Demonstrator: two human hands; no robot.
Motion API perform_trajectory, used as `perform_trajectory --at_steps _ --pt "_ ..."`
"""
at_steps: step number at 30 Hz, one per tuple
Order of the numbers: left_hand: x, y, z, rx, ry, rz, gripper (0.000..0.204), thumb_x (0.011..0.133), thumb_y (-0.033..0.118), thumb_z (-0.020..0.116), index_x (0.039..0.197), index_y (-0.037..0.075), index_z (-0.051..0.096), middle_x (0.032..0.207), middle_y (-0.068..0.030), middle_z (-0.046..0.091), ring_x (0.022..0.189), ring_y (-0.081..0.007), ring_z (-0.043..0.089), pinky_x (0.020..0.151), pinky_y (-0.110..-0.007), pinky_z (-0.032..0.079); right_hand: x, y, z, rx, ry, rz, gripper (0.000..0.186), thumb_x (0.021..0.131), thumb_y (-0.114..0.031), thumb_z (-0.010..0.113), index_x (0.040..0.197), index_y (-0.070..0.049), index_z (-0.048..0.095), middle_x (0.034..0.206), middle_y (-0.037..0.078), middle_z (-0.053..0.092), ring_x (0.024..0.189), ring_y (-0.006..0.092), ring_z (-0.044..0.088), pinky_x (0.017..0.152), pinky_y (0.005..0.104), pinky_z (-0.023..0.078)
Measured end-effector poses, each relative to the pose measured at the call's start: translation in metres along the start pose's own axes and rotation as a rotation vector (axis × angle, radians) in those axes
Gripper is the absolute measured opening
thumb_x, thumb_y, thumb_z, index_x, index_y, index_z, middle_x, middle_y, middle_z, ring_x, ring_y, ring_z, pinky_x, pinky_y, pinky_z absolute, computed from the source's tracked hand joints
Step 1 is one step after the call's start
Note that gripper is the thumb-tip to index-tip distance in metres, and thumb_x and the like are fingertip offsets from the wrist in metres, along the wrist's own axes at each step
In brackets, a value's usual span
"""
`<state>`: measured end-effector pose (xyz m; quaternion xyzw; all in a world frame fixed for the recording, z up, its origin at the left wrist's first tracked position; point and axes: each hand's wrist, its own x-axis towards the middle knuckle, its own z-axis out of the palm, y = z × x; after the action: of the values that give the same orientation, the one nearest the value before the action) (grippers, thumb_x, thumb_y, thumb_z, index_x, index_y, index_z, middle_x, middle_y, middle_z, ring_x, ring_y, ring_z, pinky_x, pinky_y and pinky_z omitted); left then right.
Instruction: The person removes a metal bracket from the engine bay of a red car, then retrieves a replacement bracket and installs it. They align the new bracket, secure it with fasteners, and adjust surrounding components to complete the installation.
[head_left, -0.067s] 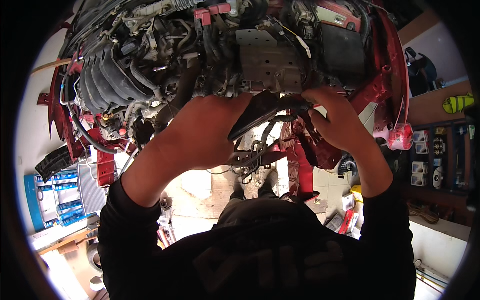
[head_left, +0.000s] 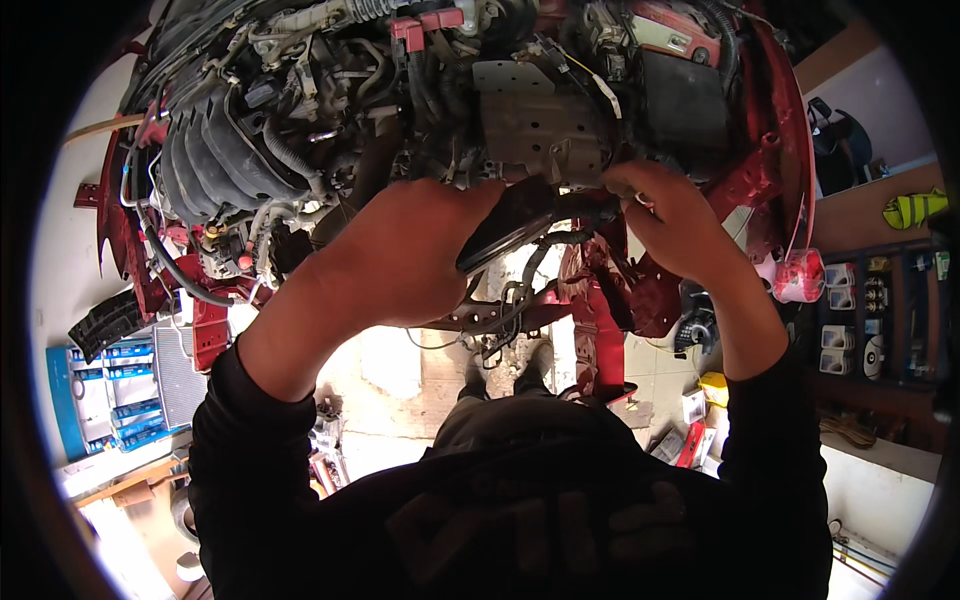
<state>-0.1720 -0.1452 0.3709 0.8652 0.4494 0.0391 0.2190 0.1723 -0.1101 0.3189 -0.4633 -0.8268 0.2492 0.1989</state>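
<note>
Low at the front of a red car's open engine bay, my left hand [head_left: 410, 240] is closed on a long, glossy black part [head_left: 510, 225], tilted up to the right. My right hand [head_left: 665, 220] is at the right end of that part, beside a black corrugated hose [head_left: 580, 207]; its fingers are curled and pinched, and what lies between them is too small to make out. Above both hands is a perforated metal plate [head_left: 540, 120]. A ribbed black plastic intake [head_left: 215, 150] sits at the left. Loose cables [head_left: 510, 310] hang below the hands.
Red body members [head_left: 600, 340] reach down beside my legs. A blue shelf rack [head_left: 70, 400] and a grey radiator-like panel [head_left: 180, 380] stand at the left. At the right are a dark tool rack [head_left: 900, 310], a yellow-green vest [head_left: 915, 208] and scattered boxes [head_left: 690, 440] on the floor.
My right hand has risen slightly and its fingertips have shifted at the end of the black part. My left hand and forearm have moved a little up and leftward, still gripping the part.
</note>
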Motion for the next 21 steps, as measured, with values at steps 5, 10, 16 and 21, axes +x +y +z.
perform_trajectory --at_steps 5,10,16,21 --pt "0.008 0.000 -0.016 -0.007 0.035 0.105 0.074 0.074 0.001 0.079 0.146 0.001 0.066 0.101 -0.0275 0.077 0.097 -0.0465 0.077 0.083 -0.050 0.062 0.033 0.015 -0.003 0.107 -0.231 0.159 0.037 0.099 -0.001 0.070 0.136 0.001 0.068 0.120 0.017 0.076 0.116 0.0264 0.075 0.102 0.0403 0.060" --pt "0.014 0.002 -0.023 -0.087 0.040 0.140 0.069 0.070 -0.001 0.074 0.140 0.001 0.072 0.091 -0.0253 0.077 0.090 -0.0454 0.077 0.080 -0.049 0.061 0.036 -0.022 0.000 -0.133 -0.222 0.043 0.049 0.094 -0.003 0.078 0.142 0.000 0.066 0.130 0.017 0.072 0.119 0.0309 0.073 0.101 0.0392 0.060" --pt "0.029 0.028 -0.044 0.117 0.036 0.212 0.027 0.078 0.002 0.076 0.105 -0.002 0.079 0.094 -0.0256 0.077 0.096 -0.0457 0.077 0.084 -0.053 0.063 0.032 -0.067 0.005 0.000 0.016 -0.320 0.080 0.083 -0.018 0.097 0.154 -0.006 0.061 0.154 0.020 0.064 0.146 0.0423 0.058 0.122 0.0469 0.048" --pt "0.044 0.049 -0.055 0.217 0.030 0.176 0.029 0.078 0.000 0.076 0.107 -0.002 0.077 0.100 -0.0241 0.079 0.099 -0.0453 0.077 0.085 -0.052 0.063 0.043 -0.059 0.016 0.058 0.109 -0.204 0.075 0.077 -0.019 0.100 0.141 -0.004 0.066 0.127 0.018 0.077 0.118 0.0416 0.075 0.102 0.0483 0.059"
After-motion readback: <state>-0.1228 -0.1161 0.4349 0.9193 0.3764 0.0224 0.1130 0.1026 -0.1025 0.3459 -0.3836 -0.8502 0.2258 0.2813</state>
